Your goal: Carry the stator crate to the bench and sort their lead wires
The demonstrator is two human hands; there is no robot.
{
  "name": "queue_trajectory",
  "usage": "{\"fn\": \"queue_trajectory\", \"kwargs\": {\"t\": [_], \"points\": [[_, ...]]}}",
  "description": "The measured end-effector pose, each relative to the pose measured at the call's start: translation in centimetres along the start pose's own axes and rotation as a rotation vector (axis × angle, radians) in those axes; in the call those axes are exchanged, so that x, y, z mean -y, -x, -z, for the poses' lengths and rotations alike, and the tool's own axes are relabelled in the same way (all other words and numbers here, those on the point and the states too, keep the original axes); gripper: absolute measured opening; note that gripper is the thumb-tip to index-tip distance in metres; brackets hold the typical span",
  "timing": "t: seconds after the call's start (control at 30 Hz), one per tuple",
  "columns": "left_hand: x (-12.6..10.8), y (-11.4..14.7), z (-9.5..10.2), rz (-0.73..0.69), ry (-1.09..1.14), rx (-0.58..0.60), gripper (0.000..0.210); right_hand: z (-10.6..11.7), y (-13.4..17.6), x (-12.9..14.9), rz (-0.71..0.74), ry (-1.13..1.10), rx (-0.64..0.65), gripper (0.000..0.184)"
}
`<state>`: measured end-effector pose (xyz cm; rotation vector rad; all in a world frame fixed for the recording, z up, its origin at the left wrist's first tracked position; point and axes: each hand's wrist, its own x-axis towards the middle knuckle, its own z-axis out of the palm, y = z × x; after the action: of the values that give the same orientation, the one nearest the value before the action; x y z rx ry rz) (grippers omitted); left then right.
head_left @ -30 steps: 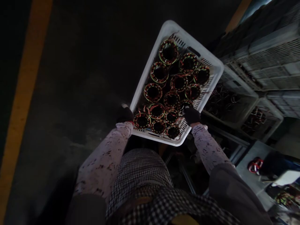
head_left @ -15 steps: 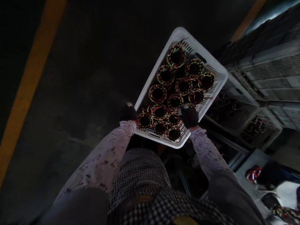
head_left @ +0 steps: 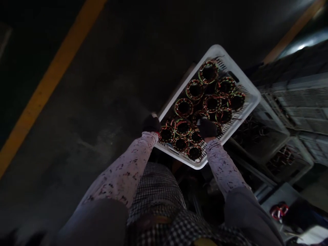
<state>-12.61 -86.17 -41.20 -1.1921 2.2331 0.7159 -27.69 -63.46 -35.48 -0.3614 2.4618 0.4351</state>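
A white plastic crate [head_left: 239, 70] in front of me, tilted in view, holds several round motor stators [head_left: 183, 107] with red, yellow and green wire around their dark openings. Dark fingerless-looking gloves cover both hands. My left hand [head_left: 151, 123] is closed around the crate's near left rim. Over the stators inside the near right part of the crate is my right hand [head_left: 207, 128], its fingers curled down. What those fingers hold, if anything, is hidden by the glove and the dim light.
More crates [head_left: 294, 102] are stacked at the right, some with wired parts inside. A grey work surface [head_left: 284, 198] with a red coil [head_left: 279, 210] lies at lower right. A yellow line [head_left: 55, 73] crosses the dark floor at left.
The crate and my left hand have shifted right and down in view. My right hand has stayed nearly in place, so it now sits farther in from the crate's right rim.
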Motion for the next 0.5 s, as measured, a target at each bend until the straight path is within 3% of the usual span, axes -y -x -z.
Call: {"fn": "queue_trajectory", "kwargs": {"t": [0.17,0.33,0.5], "points": [[-0.4,0.4,0.5,0.038,0.071,0.021,0.053,1.1,0.0,0.5,0.024,0.031,0.042,0.042],[-0.7,0.7,0.9,-0.033,0.015,0.033,0.048,2.9,-0.1,3.4,0.249,-0.011,-0.143,0.050],[-0.9,0.4,1.4,0.056,0.181,0.098,0.053,3.4,-2.2,6.8,0.404,0.135,-0.031,0.045]]}}
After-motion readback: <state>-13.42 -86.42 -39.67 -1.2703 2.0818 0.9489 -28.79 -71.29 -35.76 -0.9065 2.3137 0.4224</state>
